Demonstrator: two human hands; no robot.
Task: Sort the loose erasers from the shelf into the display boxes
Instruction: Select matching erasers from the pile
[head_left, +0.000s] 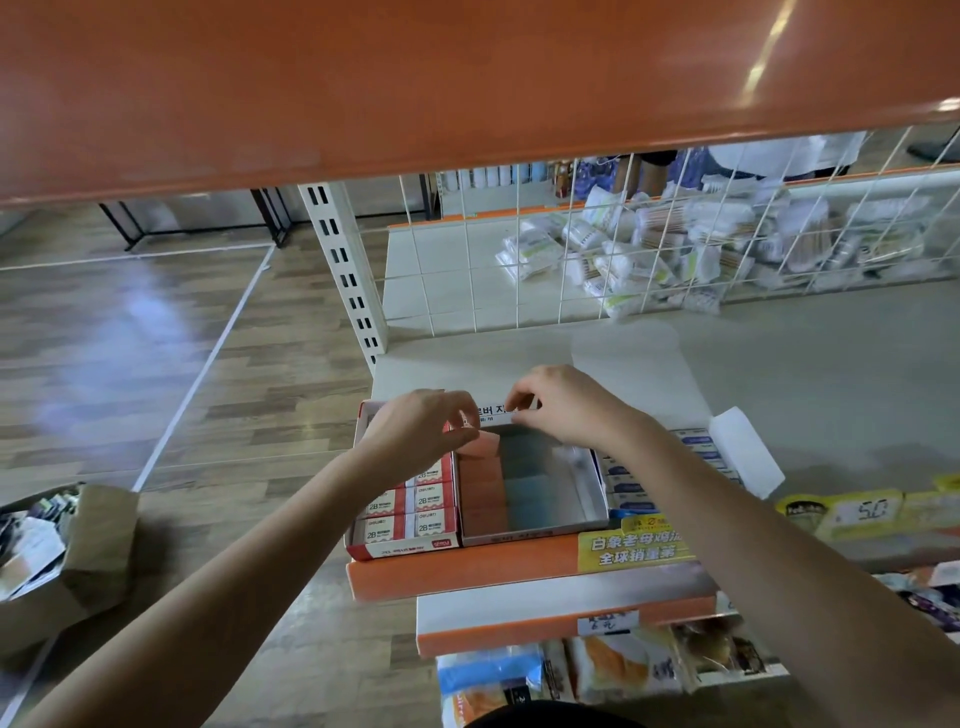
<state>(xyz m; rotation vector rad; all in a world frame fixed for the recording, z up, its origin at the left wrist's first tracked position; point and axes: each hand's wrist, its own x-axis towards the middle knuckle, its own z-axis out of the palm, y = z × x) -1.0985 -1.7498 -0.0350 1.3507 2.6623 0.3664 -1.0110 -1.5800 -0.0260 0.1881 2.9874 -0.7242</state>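
My left hand (415, 431) pinches a pink eraser (480, 446); right hand (558, 408) grips the middle box's (589, 480) far flap (506, 410) (risk: eraser tips, jamming the row).

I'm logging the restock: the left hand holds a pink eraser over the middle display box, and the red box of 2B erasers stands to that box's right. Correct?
Not quite. In the head view the left hand does hold the pink eraser over the grey open-topped middle display box, but the red cardboard box of 2B erasers stands to that box's left, not its right.
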